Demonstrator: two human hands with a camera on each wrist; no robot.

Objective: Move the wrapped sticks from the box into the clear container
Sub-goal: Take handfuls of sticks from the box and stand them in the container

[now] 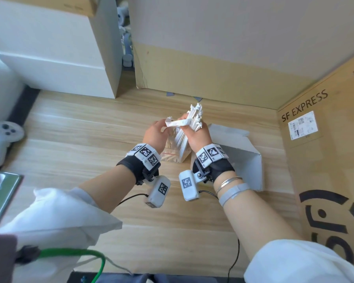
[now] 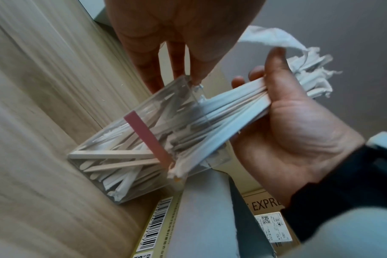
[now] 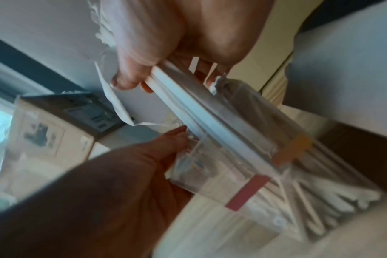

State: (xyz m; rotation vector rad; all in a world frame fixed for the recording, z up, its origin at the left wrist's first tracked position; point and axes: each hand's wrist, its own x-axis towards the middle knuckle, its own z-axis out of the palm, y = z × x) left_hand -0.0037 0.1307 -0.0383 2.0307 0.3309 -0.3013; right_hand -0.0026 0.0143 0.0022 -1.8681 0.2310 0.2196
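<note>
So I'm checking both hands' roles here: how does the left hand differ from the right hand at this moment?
The right hand grips a full bundle of wrapped sticks, fingers curled round it, their lower ends inside the clear container. The left hand holds no bundle: its fingertips touch the container's rim, and a loose strip of paper runs to it. Both sit above the container and wear marker-tagged wrist bands.

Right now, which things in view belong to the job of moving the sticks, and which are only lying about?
Part of the job:
- wrapped sticks, a bundle gripped by the right hand
- clear container, steadied by the left hand
- white box

Lying about:
- game controller
- phone
- SF Express carton
- green cable
</note>
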